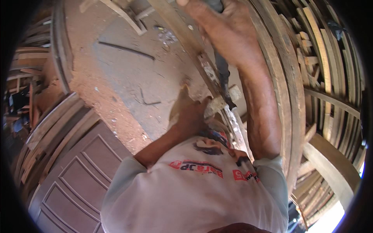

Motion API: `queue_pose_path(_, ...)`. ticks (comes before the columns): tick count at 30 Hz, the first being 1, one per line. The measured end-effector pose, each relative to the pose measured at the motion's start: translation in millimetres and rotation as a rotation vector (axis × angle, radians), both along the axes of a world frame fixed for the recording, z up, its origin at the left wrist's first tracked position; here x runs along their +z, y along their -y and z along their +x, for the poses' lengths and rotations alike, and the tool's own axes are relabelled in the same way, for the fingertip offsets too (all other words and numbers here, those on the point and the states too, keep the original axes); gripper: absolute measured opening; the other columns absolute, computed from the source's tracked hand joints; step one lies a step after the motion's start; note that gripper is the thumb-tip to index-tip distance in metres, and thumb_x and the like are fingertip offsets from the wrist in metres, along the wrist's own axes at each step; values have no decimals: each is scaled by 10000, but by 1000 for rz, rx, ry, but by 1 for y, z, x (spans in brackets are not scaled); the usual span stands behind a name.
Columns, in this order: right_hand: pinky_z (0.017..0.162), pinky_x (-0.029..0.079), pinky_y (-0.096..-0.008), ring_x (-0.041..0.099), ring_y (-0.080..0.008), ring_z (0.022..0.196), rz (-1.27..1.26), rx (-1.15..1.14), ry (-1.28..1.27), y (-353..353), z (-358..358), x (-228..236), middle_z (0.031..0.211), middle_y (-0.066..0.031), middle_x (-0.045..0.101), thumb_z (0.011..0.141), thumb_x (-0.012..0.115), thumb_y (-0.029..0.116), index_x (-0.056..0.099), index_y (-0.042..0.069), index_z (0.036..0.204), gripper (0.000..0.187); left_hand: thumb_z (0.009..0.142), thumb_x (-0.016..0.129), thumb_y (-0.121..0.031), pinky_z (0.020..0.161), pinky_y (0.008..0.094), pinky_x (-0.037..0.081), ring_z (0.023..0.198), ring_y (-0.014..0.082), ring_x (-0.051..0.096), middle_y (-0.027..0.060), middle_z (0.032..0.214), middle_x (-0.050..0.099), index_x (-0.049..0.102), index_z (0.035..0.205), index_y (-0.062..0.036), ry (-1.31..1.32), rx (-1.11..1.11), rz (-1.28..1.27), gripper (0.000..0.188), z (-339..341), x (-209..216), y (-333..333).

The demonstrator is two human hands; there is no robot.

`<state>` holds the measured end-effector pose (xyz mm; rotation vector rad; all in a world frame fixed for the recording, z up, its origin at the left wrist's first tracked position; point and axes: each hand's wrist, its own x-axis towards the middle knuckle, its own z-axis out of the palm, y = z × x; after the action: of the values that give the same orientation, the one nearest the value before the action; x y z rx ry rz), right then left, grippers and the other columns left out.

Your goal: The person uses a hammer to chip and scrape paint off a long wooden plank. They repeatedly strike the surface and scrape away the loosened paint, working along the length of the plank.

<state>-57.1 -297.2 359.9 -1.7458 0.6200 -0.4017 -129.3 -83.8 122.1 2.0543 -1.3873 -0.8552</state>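
Note:
My right hand (229, 27) reaches far forward and is wrapped round the black handle (214, 4) of a tool whose kind I cannot make out. A dark, narrow part (221, 66) runs from beneath that hand down toward a pale wooden block (215, 107). Nearer my body, my left hand (190, 116) is closed at the block, its fingertips partly hidden. Beside the block passes a long narrow bar (210, 72) with flaking whitish patches, slanting from far left to near right. A pale, pointed piece (178, 103) shows just left of my left hand.
Long planks (285, 77) stand close along my right, with stacked timber (326, 50) beyond. A brown panelled door (77, 174) lies at near left, next to curved boards (58, 120). On the floor are a dark rod (126, 50), a thin bent rod (145, 101) and small debris (167, 37).

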Motion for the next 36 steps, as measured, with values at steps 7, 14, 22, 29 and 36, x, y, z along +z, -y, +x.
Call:
queue_pose_path(7, 648, 485, -315, 569, -141, 697, -118, -112, 159, -15, -24, -8, 763, -55, 631, 885, 772, 279, 692, -4, 1006, 317, 873, 692, -476, 834, 508, 525, 915, 408, 700, 220, 972, 708, 520, 1360, -55, 99, 91, 77, 666, 7, 42, 9)
queue_pose_path(14, 613, 436, -260, 471, -79, 694, 31, -160, 130, -30, -34, -8, 811, 8, 564, 905, 759, 202, 664, 1, 1057, 269, 836, 728, -412, 759, 534, 530, 866, 433, 687, 226, 913, 694, 537, 1313, -94, 5, 186, 132, 604, -5, 48, -2)
queue_pose_path(22, 485, 367, -243, 455, -57, 560, -85, 3, 190, -7, 0, -26, 696, 35, 508, 956, 697, 247, 634, 48, 952, 208, 824, 741, -403, 766, 544, 529, 866, 436, 683, 222, 918, 694, 541, 1309, -92, 20, 193, 90, 610, -6, 56, 1)
queue_pose_path(29, 461, 364, -255, 452, -60, 514, 23, -110, 255, 2, -10, -28, 619, 37, 471, 952, 688, 254, 603, 67, 897, 212, 836, 726, -478, 765, 553, 533, 868, 441, 689, 248, 924, 695, 554, 1298, -79, 5, 238, 135, 635, -11, 53, 6)
queue_pose_path(36, 475, 358, -291, 464, -99, 541, -202, -179, 272, -15, -35, -17, 631, -1, 482, 941, 678, 239, 595, 9, 923, 245, 869, 685, -547, 769, 519, 524, 819, 412, 699, 235, 849, 700, 564, 1266, -59, 34, 245, 177, 641, -17, 63, 6)
